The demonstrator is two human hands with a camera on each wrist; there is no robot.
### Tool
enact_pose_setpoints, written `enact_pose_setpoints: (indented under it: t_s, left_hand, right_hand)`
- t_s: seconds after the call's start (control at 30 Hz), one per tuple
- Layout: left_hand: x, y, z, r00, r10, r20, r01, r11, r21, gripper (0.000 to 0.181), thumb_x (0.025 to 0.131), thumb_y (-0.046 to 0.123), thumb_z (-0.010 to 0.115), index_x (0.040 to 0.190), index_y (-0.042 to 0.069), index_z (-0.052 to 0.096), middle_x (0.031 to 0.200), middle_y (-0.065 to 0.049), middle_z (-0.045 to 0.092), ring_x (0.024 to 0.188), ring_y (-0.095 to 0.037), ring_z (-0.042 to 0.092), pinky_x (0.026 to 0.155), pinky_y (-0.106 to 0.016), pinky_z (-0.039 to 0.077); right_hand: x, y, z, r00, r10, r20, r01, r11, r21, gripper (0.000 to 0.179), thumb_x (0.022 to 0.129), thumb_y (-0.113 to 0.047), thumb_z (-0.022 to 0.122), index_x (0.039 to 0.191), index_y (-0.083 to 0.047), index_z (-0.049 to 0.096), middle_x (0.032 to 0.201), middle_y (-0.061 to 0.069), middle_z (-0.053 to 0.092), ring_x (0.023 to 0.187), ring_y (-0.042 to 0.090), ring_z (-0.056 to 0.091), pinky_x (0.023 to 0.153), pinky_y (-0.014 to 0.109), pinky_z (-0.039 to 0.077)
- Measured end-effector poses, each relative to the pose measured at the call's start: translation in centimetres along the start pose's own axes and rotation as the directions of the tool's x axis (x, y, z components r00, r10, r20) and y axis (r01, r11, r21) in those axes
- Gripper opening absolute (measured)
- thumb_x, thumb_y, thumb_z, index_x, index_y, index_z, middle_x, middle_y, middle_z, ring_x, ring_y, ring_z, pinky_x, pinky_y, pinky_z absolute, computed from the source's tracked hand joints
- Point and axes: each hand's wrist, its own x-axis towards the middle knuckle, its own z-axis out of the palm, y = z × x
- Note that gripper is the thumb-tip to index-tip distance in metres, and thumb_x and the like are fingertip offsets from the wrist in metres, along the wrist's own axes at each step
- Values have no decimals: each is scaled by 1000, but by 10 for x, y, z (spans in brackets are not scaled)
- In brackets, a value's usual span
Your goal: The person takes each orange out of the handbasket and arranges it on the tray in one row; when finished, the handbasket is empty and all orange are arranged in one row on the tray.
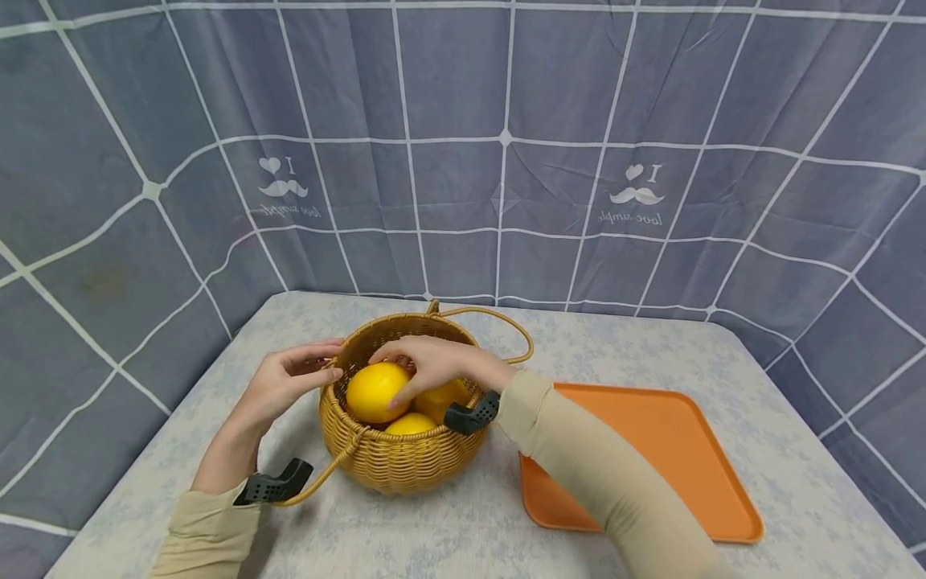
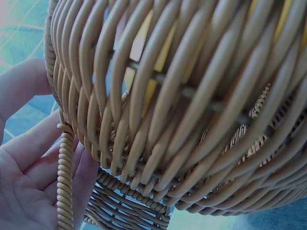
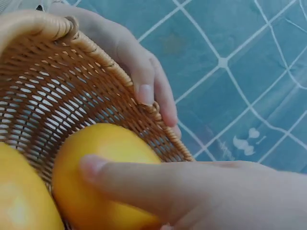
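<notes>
A round wicker basket (image 1: 401, 462) stands left of the middle of the table, holding several smooth yellow lemons. My right hand (image 1: 434, 362) reaches into it from the right and grips the upper left lemon (image 1: 376, 392). In the right wrist view the thumb lies across that lemon (image 3: 96, 143), while the other fingers are mostly hidden. Another lemon (image 3: 21, 191) sits beside it. My left hand (image 1: 278, 382) holds the basket's left rim, its thumb at the edge. In the left wrist view, the left fingers (image 2: 38, 163) are close against the wicker side, behind a twisted handle (image 2: 65, 177).
An orange tray (image 1: 644, 418) lies right of the basket, partly under the right forearm. One basket handle (image 1: 506, 314) leans out at the back right, another (image 1: 325, 474) toward the left wrist. A blue-grey checked cloth (image 1: 463, 185) hangs behind the pale table (image 1: 405, 539).
</notes>
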Motion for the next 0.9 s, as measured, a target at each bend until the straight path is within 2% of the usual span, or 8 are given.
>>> enact_pose_setpoints:
  t_s: [0.1,0.2,0.33,0.5,0.7,0.9]
  left_hand:
    - [0,0,0,1000,3,0,-3,1000,7,43,87,24,70,121,-1,61,134,-11,52,110,-2,53,89,-16,43]
    - [0,0,0,1000,5,0,-5,1000,13,43,87,23,70,121,-1,61,135,-12,51,110,-2,53,89,-15,43]
    - [-1,1,0,1000,1,-2,-1,1000,5,44,86,23,70,122,-1,61,135,-12,51,111,-2,52,89,-15,42]
    - [-1,0,0,1000,7,-6,-7,1000,-3,44,86,22,70,121,-2,61,134,-12,52,110,-2,53,89,-15,43]
    - [-1,-1,1,1000,12,-8,-12,1000,-4,43,86,22,70,121,-1,61,134,-12,52,110,-1,53,88,-15,44]
    - [0,-2,0,1000,13,-9,-13,1000,-6,43,86,22,70,121,-1,61,135,-12,52,110,-1,53,88,-15,44]
  right_hand:
    - [-12,2,-5,998,-6,-64,7,1000,27,65,77,-31,78,134,-15,50,126,0,54,106,10,50,89,22,44]
    - [-24,5,-10,992,-25,-122,40,992,116,65,77,-27,79,134,-12,50,126,1,53,107,11,51,90,22,45]
    - [-40,9,-17,979,-40,-202,94,960,263,66,79,-20,77,136,-10,46,128,2,52,111,11,52,93,23,45]
    - [-59,9,-25,955,5,-298,116,915,387,66,80,-14,76,139,-14,44,130,3,50,113,15,52,93,26,46]
    - [-84,6,-32,907,98,-410,91,904,418,66,80,-17,76,138,-17,45,128,3,48,114,21,50,89,31,50]
    - [-112,8,-34,834,206,-512,53,894,446,66,80,-19,77,138,-18,45,132,4,47,115,22,51,91,33,49]
